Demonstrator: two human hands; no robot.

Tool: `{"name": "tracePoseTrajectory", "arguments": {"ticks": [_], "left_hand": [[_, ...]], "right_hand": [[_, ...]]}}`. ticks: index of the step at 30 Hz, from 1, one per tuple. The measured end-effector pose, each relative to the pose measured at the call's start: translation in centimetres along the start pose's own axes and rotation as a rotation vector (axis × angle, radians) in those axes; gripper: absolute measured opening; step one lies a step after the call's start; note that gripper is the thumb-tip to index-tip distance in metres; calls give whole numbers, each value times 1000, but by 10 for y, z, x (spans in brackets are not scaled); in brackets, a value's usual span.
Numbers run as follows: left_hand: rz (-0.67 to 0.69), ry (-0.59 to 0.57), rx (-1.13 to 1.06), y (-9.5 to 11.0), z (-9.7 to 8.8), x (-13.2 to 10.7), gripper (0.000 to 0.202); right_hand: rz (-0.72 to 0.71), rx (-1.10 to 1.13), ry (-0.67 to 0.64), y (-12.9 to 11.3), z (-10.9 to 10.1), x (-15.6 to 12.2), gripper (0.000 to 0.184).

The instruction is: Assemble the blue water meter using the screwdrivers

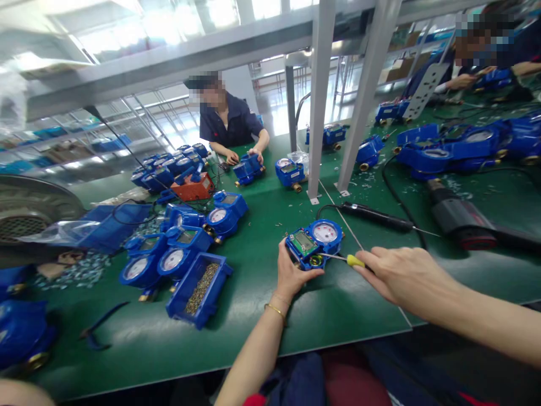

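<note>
"What do we see left of our held meter [313, 239]?"
"The bin [220, 285], lower left of centre on our table [160, 341], small parts [202, 290] inside."
"And right?"
"Behind our right hand [393, 276], the power tool [465, 220], frame right."

Head view looks down across the workbench [147, 344].

Gold bangle [275, 310], thin bracelet [280, 297]; navy clothing [301, 376], red patch [255, 400].
</note>
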State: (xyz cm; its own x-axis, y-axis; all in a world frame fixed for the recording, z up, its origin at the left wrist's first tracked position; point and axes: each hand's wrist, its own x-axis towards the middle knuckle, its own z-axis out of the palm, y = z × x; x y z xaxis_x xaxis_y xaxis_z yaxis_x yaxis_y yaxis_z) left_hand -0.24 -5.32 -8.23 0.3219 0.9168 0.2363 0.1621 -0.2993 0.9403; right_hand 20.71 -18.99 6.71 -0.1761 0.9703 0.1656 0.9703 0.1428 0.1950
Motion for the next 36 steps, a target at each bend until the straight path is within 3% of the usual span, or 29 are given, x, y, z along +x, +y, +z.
{"name": "tracePoseTrajectory", "arguments": {"ticks": [3,6,9,13,16,22,36], "left_hand": [[17,2,-6,-3,1,1,126],[17,14,-17,-3,1,1,126],[8,14,-31,-2,1,1,124],[-8,19,-66,-2,0,4,118],[-14,21,-79,-3,-1,6,117],[10,18,-113,-4,-1,8,116],[-4,15,-128,2,-2,13,107]], "right_hand": [[26,15,-238,0,-20,18,26],[-1,20,-305,-2,-26,28,27],[-29,21,-207,-5,-15,24,25],[-109,5,99,-7,1,11,23],[-141,-13,228,-8,4,7,30],[-154,12,337,-9,5,8,42],[-117,-111,510,-20,15,-1,31]]}}
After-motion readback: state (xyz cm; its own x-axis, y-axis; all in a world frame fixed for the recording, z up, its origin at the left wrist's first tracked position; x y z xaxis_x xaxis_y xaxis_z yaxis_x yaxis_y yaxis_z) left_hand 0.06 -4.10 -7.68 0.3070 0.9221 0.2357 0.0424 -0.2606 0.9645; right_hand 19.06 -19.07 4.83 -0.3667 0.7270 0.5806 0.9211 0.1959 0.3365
